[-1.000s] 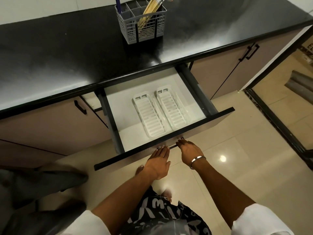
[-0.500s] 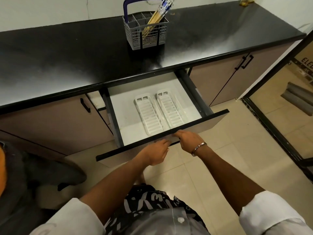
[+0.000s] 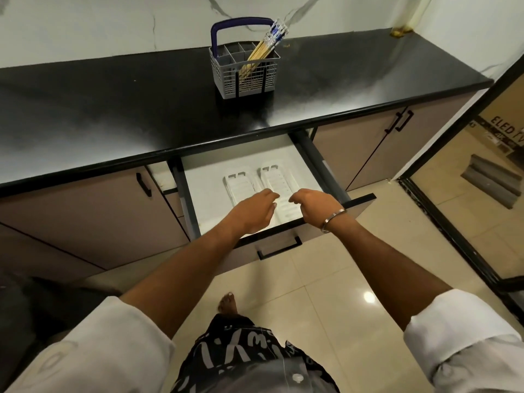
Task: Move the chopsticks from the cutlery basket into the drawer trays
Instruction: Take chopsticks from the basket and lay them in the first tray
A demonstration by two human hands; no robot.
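Atop black countertop (image 3: 113, 114), cutlery basket (image 3: 244, 72) before marble wall (image 3: 85, 26).

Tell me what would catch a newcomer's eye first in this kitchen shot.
Two bare hands, left hand and right hand, reach over two white trays in the open drawer. Behind, a grey cutlery basket on the black countertop holds a leaning bundle of chopsticks.

Black countertop (image 3: 113, 114) bearing grey cutlery basket (image 3: 245, 71) of chopsticks (image 3: 262, 51)
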